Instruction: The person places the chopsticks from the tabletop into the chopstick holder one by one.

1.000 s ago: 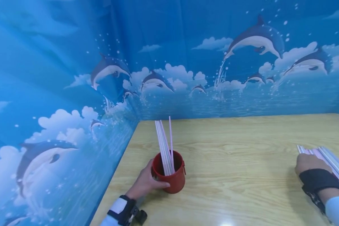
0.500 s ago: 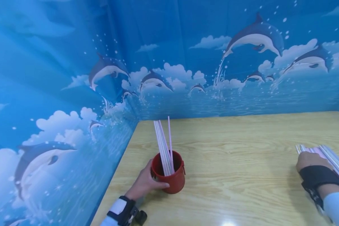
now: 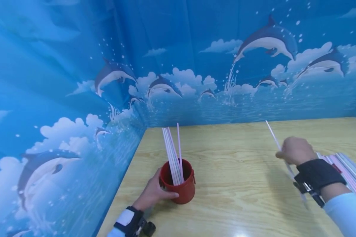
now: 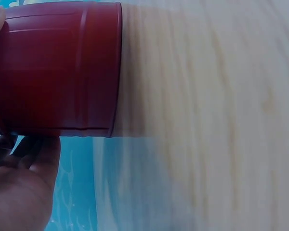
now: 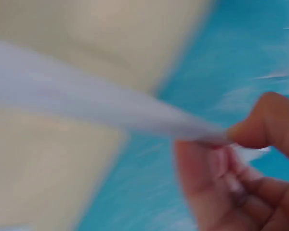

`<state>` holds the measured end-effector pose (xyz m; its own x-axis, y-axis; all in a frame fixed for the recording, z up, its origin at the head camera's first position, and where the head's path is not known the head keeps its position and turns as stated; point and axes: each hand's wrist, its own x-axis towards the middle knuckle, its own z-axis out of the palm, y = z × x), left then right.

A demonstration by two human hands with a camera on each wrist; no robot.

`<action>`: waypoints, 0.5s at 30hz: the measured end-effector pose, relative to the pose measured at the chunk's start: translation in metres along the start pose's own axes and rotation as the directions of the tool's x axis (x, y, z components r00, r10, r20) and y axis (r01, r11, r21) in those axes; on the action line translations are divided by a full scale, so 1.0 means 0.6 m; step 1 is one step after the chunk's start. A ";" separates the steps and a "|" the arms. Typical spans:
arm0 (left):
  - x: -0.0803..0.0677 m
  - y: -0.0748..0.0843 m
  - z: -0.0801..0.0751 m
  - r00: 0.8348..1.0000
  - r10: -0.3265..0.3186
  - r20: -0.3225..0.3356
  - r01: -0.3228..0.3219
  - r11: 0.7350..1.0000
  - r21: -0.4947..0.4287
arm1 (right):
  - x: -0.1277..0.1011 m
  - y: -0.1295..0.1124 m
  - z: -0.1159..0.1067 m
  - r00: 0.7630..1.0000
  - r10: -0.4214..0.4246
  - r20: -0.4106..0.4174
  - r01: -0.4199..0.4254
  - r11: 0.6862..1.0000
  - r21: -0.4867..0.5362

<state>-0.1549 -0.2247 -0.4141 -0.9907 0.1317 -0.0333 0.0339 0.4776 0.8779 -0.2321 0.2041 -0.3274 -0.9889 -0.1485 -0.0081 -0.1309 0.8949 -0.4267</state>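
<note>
My left hand [image 3: 154, 192] grips a small red bucket [image 3: 185, 191] from its left side, thumb across the front. Several long pale pink and white straws [image 3: 172, 154] lean inside it, with one standing a little apart. In the left wrist view the ribbed wall of the bucket [image 4: 58, 72] fills the upper left, with part of the hand [image 4: 19, 197] below. On the right, my right hand [image 3: 298, 151] pinches a single pale straw [image 3: 272, 133] above the table. The right wrist view shows this straw [image 5: 96, 101] blurred, between thumb and fingertips.
A pile of pale straws [image 3: 348, 171] lies at the table's right side, partly behind my right forearm. The wood-grain table [image 3: 234, 158] meets a blue dolphin-print backdrop [image 3: 195, 98] at its back and left edges.
My right hand has lifted off the pile and moved left, bringing one straw away with it. My left hand and the bucket have stayed in place.
</note>
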 end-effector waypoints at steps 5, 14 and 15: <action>-0.003 0.002 0.000 1.000 0.002 0.009 -0.002 1.000 0.003 | 0.009 -0.179 -0.051 0.952 -0.184 -0.244 0.271 0.878 0.394; -0.017 0.039 -0.008 1.000 -0.008 0.013 0.008 1.000 -0.015 | 0.024 -0.353 0.071 0.911 -0.314 -0.267 0.389 0.441 0.809; -0.018 0.041 -0.008 1.000 -0.010 0.016 0.010 1.000 -0.018 | 0.025 -0.358 0.091 0.919 -0.309 -0.243 0.369 0.462 0.806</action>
<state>-0.1442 -0.2184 -0.3895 -0.9888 0.1409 -0.0498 0.0214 0.4632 0.8860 -0.2151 -0.0131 -0.2851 -0.8859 -0.3112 0.3441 -0.3680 0.0197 -0.9296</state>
